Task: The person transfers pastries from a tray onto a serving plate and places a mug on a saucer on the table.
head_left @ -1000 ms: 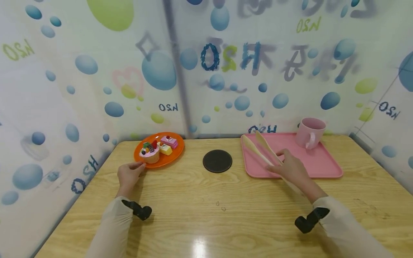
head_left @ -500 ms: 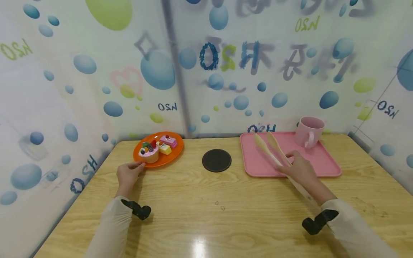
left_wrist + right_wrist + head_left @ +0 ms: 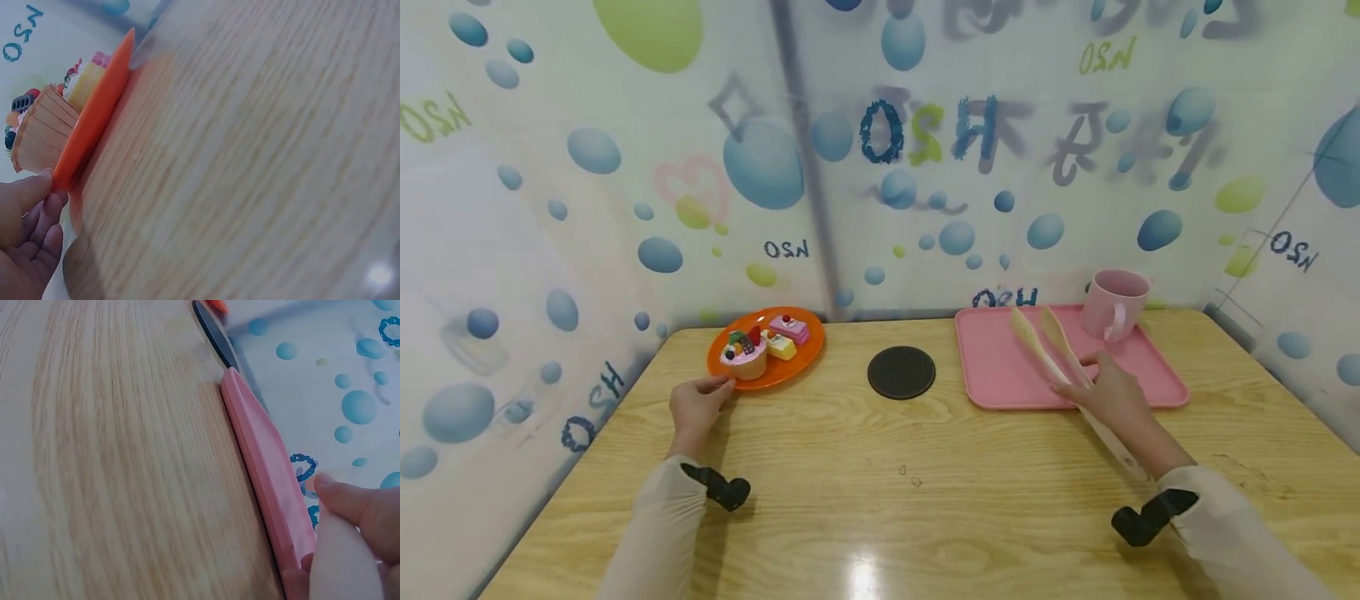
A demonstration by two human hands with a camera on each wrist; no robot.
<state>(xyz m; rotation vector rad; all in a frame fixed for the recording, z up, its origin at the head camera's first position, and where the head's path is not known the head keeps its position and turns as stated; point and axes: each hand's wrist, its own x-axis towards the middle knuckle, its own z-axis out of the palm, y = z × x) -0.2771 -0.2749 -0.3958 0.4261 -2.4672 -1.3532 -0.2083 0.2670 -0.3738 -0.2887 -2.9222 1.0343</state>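
My left hand [image 3: 696,408] pinches the near rim of an orange plate [image 3: 94,128] between thumb and fingers. The plate carries a cupcake [image 3: 47,134] topped with fruit, a yellow cake piece [image 3: 781,344] and a pink cake piece [image 3: 792,330]. In the head view, my right hand [image 3: 1108,392] holds a pair of pale wooden tongs [image 3: 1037,342]. Their two tips are spread apart over the pink tray [image 3: 992,375], pointing away from me. A pink mug [image 3: 1114,304] stands on the tray's back right part, handle towards me. The right wrist view shows the tongs' broad handle up close.
Between plate and tray, a round black coaster [image 3: 902,372] lies on the wooden table [image 3: 820,483]. A printed wall covering [image 3: 850,192] rises directly behind the table's back edge and continues along both sides.
My right hand has moved right with the tongs, whose tips have shifted from the tray's left edge towards its middle. My left hand stays at the plate's rim.
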